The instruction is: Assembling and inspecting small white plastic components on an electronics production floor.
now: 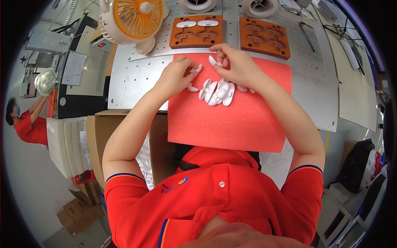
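A small white oval plastic piece (197, 69) is pinched between the thumb and fingers of my left hand (177, 76). My right hand (236, 66) grips another white oval piece (212, 60) at its fingertips, tilted up. Both hands hover over a red foam mat (223, 128), a short way apart. Between and just below them lies a loose pile of white oval pieces (221, 93), several in number, turned at different angles. One more piece (192, 88) lies under my left hand, and others are partly covered by my right wrist.
Beyond the mat stand a brown fixture block (196, 40) with two white pieces set in its far slots and a second brown block (264, 38). An orange and white fan (142, 16) is at the back left. An open cardboard box (97, 140) sits left; a co-worker (31, 126) stands farther left.
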